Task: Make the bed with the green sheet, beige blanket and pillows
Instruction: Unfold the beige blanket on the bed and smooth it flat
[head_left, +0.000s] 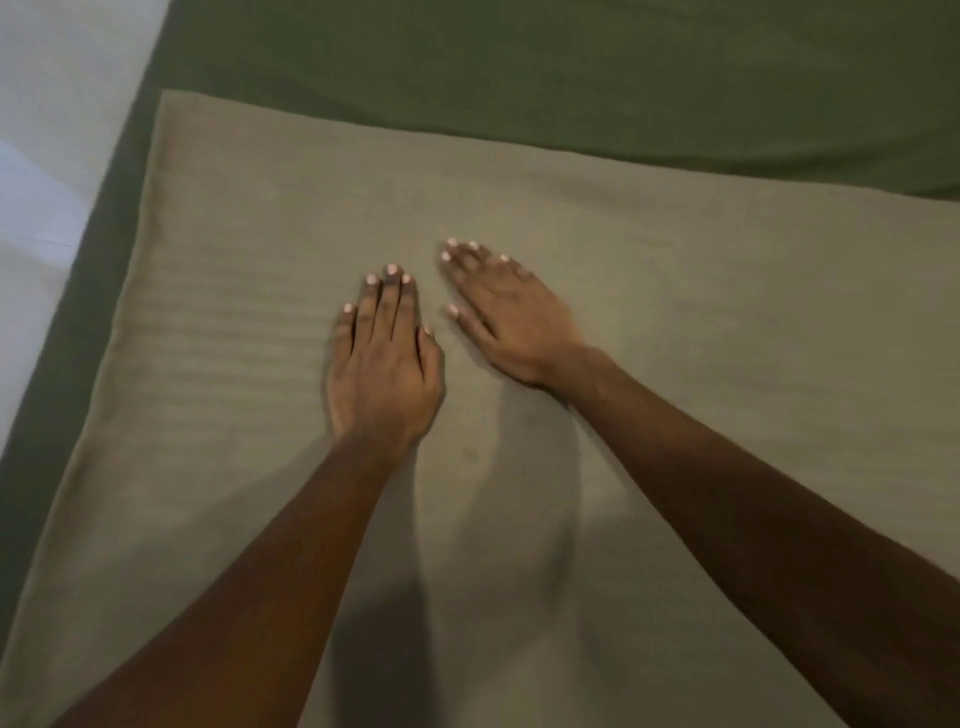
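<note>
A beige blanket lies spread flat over most of the bed, its top edge running from upper left to the right. Beyond that edge and down the left side the green sheet shows. My left hand rests palm down on the blanket near the middle, fingers straight and close together. My right hand lies flat just to its right, fingers pointing up and left, slightly blurred. Neither hand holds any cloth. No pillows are in view.
A pale floor shows at the upper left beside the bed's left edge. Faint ripples mark the blanket to the left of my left hand.
</note>
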